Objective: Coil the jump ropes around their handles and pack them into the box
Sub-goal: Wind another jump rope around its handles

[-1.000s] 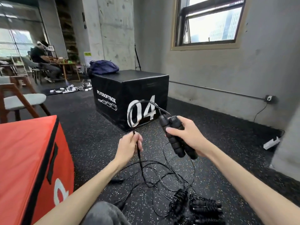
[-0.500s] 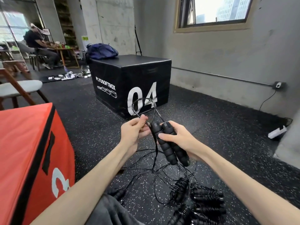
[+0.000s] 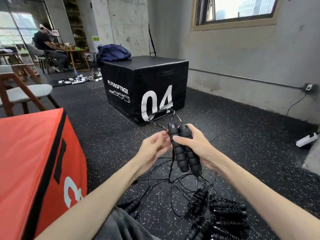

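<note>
The speckled black floor (image 3: 233, 135) fills most of your view, with the grey wall (image 3: 242, 54) and a window (image 3: 239, 11) at one o'clock. Your red box (image 3: 34, 161) sits at nine o'clock, a white figure on its side, and a black box (image 3: 145, 84) marked 04 stands at twelve o'clock with a blue bag (image 3: 113, 52) just beside its far corner. A wooden chair (image 3: 22, 94) with a pale seat is at ten o'clock, and beyond it a person (image 3: 46, 44) sits at a table. A white power strip (image 3: 306, 140) lies by the wall at three o'clock. At five o'clock, on the floor near your knee, lie several wound ropes (image 3: 226, 210), each cord wrapped around its handles, and loose cord (image 3: 173, 179) sprawls between them and your hands. Your right hand (image 3: 195, 146) is wrapped around a pair of handles (image 3: 183, 149), held side by side and tilted, top ends toward twelve o'clock, where a loop of cord (image 3: 161, 113) arcs out in front of the black box. Your left hand (image 3: 154, 146) is just beside the handles at their nine o'clock side, blurred; I cannot tell whether its fingers pinch the cord or hang loose
</note>
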